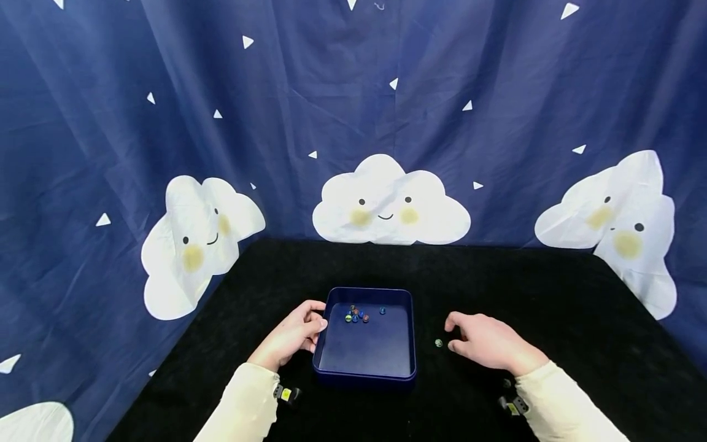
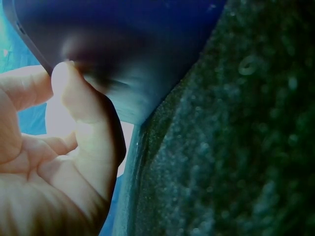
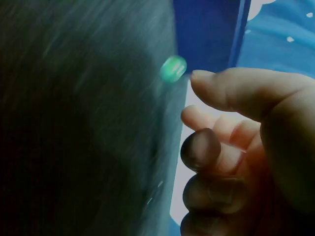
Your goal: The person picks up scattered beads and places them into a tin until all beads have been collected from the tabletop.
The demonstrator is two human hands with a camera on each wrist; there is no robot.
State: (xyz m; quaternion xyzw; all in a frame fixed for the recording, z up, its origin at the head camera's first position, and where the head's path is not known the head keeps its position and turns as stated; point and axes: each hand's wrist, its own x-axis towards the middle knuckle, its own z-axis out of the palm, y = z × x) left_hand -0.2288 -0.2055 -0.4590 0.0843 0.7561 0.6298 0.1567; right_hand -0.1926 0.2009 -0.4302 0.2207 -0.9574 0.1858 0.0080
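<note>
A dark blue square tray [image 1: 367, 353] lies on the black cloth, with several small glass marbles [image 1: 356, 317] grouped near its far left corner. One bluish marble [image 1: 382, 310] sits apart from that group, inside the tray. At the tray's left wall, my left hand [image 1: 293, 336] grips the side; in the left wrist view its thumb [image 2: 81, 105] presses on the outer wall. Right of the tray, a greenish marble [image 1: 439, 343] rests on the cloth. My right hand [image 1: 491, 341] is just beside it, thumb and fingers apart, holding nothing. The right wrist view shows this green marble [image 3: 173, 69] off the thumb tip.
Black cloth [image 1: 469, 276] covers the table under the tray. Behind and along both sides hangs a blue curtain [image 1: 331, 92] with white triangles and smiling clouds [image 1: 386, 184]. Small devices [image 1: 287, 394] are strapped at both wrists.
</note>
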